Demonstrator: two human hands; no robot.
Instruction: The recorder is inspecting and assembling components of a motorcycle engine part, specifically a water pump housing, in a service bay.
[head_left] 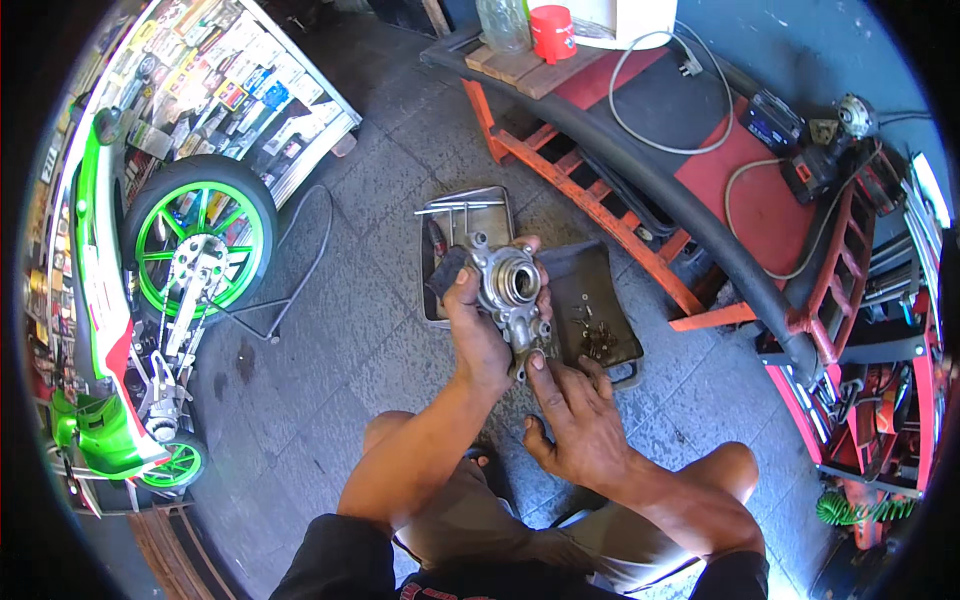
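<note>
Grey floor (330, 360) lay beneath the casting (513, 280), which the left hand (482, 338) clasped while the right hand (582, 418), fingers spread, touched its near end; it seemed heavy, rigid and possibly slippery, best held by its outer body.

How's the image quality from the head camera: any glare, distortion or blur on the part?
Head view: metal part fairly crisp, with bright highlights on its ring; display case at upper left bowed and glaringly bright; corners black from the fisheye. Also head view: dark tray dim inside, its small loose bits too small to identify.
</note>
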